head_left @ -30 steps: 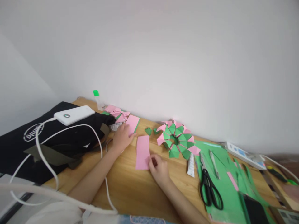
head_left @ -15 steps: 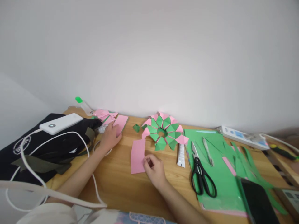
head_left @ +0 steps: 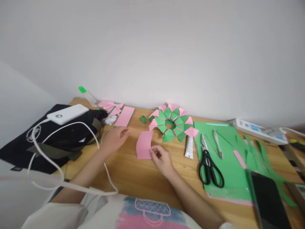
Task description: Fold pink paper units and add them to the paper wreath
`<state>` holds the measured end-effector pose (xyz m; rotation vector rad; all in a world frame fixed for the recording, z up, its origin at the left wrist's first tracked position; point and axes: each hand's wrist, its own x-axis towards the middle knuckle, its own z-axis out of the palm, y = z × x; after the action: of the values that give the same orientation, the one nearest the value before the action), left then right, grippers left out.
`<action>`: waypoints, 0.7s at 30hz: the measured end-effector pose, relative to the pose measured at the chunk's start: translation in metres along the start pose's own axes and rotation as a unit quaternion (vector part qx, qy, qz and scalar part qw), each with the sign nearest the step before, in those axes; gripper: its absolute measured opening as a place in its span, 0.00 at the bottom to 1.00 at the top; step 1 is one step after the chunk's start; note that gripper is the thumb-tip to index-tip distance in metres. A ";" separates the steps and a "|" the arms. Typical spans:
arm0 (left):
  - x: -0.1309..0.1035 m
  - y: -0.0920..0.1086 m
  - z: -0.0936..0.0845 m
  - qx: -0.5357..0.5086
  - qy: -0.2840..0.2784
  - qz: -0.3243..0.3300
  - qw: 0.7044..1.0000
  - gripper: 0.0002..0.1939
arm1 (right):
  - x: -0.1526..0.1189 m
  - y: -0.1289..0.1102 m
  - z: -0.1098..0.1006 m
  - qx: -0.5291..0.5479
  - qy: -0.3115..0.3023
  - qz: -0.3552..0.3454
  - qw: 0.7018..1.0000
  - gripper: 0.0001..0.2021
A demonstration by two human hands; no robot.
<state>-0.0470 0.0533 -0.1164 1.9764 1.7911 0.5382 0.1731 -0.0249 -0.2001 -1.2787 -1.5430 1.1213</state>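
Note:
A slightly curved pink paper rectangle [head_left: 144,145] is pinched along its right edge by my right hand [head_left: 163,159], above the wooden table. My left hand [head_left: 114,140] hovers to the left of that paper with loosely bent fingers and nothing visible in them. Just beyond it lies a stack of pink paper rectangles [head_left: 125,116]. Behind my right hand stands a ring of folded green and pink paper pieces [head_left: 176,132] with a hole in its middle. A small folded green piece [head_left: 143,119] sits between the stack and the ring.
To the right, black scissors [head_left: 207,168], a cutter knife [head_left: 217,144] and paper scraps lie on green sheets [head_left: 231,178]. A white tube [head_left: 189,148] is beside the ring. A phone [head_left: 268,197] lies front right. At left, a power bank [head_left: 68,113] with a looping cable rests on a black bag [head_left: 53,140].
My left hand has drawn back from the pink stack towards me. The right hand still pinches the pink paper. The whole view has shifted slightly.

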 end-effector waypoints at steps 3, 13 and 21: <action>-0.021 0.009 0.001 -0.116 -0.089 -0.023 0.989 0.20 | -0.002 -0.005 -0.001 0.027 -0.021 -0.022 0.999 0.11; -0.054 0.012 0.022 -0.435 -0.076 -0.156 0.884 0.23 | -0.010 -0.031 -0.011 -0.002 -0.046 -0.120 0.992 0.21; -0.068 0.023 0.015 -0.509 -0.138 -0.119 0.841 0.11 | -0.008 -0.055 -0.012 -0.040 -0.011 -0.179 0.983 0.12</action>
<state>-0.0260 -0.0166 -0.1169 1.0030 1.1341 0.8344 0.1721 -0.0365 -0.1447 -0.9892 -1.7650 0.8512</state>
